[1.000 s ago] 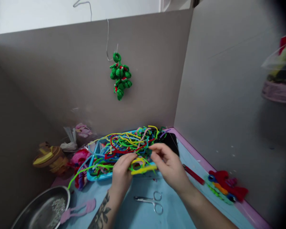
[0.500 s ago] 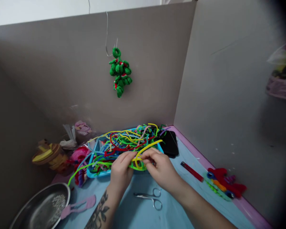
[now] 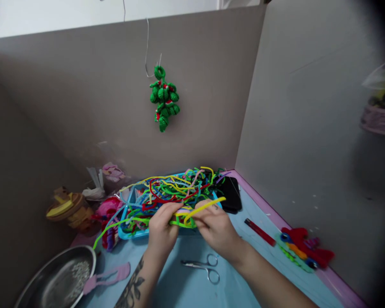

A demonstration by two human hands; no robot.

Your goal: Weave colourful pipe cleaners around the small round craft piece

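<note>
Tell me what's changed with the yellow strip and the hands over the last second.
The yellow strip, nearly level a second ago, now slants up to the right, its free end crossing in front of the right hand. The right hand has moved in closer to the left hand. The scissors and blue tray stayed put.

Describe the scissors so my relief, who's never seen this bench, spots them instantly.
Find the blue tray heaped with coloured strips on the blue tabletop. Come nearer the viewer, past the left hand and right hand: the scissors lie between the forearms. Unlike the flat pink piece and slim red item nearby, they are shiny metal with two ring handles.
</note>
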